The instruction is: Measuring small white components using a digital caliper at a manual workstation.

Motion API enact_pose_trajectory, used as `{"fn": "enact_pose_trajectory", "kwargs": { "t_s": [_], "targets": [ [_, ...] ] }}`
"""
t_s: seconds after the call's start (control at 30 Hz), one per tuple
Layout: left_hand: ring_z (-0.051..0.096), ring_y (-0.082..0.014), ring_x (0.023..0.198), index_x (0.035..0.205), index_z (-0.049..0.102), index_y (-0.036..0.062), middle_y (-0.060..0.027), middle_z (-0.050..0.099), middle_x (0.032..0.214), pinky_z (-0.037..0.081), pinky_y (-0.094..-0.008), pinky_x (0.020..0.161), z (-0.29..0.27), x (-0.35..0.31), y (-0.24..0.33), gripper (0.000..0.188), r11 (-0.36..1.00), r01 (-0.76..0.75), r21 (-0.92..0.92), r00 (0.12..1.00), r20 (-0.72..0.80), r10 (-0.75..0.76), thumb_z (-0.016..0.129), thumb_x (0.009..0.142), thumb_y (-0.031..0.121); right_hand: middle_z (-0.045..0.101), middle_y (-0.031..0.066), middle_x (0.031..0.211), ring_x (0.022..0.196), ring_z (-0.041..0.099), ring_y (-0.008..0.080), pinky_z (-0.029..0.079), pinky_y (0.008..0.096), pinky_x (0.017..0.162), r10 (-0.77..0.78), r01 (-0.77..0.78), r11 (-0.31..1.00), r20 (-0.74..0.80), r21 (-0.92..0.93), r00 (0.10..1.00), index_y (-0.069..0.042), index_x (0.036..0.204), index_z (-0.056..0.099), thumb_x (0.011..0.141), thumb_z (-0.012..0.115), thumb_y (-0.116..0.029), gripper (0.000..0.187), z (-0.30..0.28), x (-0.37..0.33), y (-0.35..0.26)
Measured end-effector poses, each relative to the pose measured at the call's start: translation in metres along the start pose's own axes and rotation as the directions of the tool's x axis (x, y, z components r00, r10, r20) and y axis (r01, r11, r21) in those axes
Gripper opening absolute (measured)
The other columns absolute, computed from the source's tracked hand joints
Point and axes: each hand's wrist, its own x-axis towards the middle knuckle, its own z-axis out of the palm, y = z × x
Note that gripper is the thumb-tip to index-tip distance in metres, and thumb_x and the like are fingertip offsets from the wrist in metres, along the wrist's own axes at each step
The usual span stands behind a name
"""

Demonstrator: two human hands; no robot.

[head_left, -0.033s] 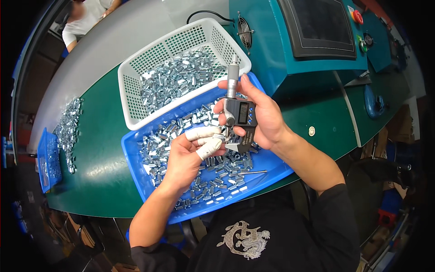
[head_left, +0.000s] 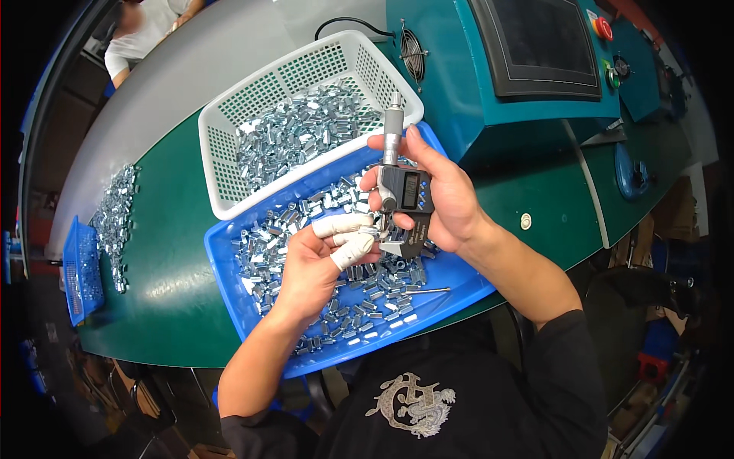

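My right hand (head_left: 457, 205) is closed around a digital micrometer (head_left: 393, 187) with a dark body, a small screen and blue buttons. The micrometer stands nearly upright, its grey thimble at the top. From the left, my left hand (head_left: 306, 268), with white covers on thumb and fingers, pinches a small silvery long hex nut (head_left: 370, 230) at the micrometer's jaw. Whether both measuring faces touch the nut I cannot tell. Below both hands lies a blue tray (head_left: 229, 294) holding many loose hex nuts (head_left: 264, 245) and a thin metal rod (head_left: 427, 291).
A white perforated basket (head_left: 216, 172) of similar nuts rests against the tray's far side. At the left, a nut pile (head_left: 116, 218) lies beside a small blue basket (head_left: 74, 287). A teal machine (head_left: 451, 84) with a dark screen stands far right. Another person (head_left: 145, 34) is far left.
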Motion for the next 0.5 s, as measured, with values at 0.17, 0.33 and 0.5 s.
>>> {"fn": "enact_pose_trajectory", "kwargs": {
  "t_s": [0.17, 0.33, 0.5],
  "targets": [
    [0.065, -0.0186, 0.087, 0.108, 0.060, -0.0032, -0.0113, 0.066, 0.098, 0.056, -0.0308, 0.078, -0.0009, -0.0014, 0.0022, 0.024, 1.000, 0.004, -0.025, 1.000, 0.015, -0.003, 0.063, 0.085, 0.002, 0.061, 0.0133, 0.093, 0.076, 0.064, 0.0160, 0.046, 0.0211, 0.042, -0.021, 0.020, 0.999, 0.030, 0.032, 0.999, -0.004, 0.125, 0.044, 0.100, 0.029, -0.041, 0.046, -0.0049, 0.0026, 0.0036],
    [0.065, -0.0185, 0.087, 0.109, 0.060, -0.0023, -0.0114, 0.066, 0.100, 0.056, -0.0306, 0.079, 0.0004, -0.0019, 0.0036, 0.024, 0.999, 0.009, -0.043, 1.000, 0.003, -0.009, 0.063, 0.085, 0.002, 0.061, 0.0134, 0.093, 0.076, 0.064, 0.0162, 0.046, 0.0215, 0.043, -0.030, 0.028, 0.998, 0.045, 0.048, 0.999, -0.003, 0.125, 0.043, 0.101, 0.030, -0.037, 0.044, -0.0050, 0.0027, 0.0034],
    [0.065, -0.0202, 0.090, 0.111, 0.059, -0.0012, -0.0143, 0.065, 0.104, 0.056, -0.0319, 0.080, 0.0003, -0.0016, 0.0004, 0.028, 0.999, 0.008, -0.043, 1.000, 0.011, -0.007, 0.064, 0.084, 0.005, 0.061, 0.0133, 0.093, 0.077, 0.064, 0.0163, 0.046, 0.0212, 0.042, -0.028, 0.024, 0.998, 0.049, 0.063, 0.998, -0.004, 0.124, 0.043, 0.101, 0.030, -0.038, 0.044, -0.0047, 0.0032, 0.0034]
  ]
}}
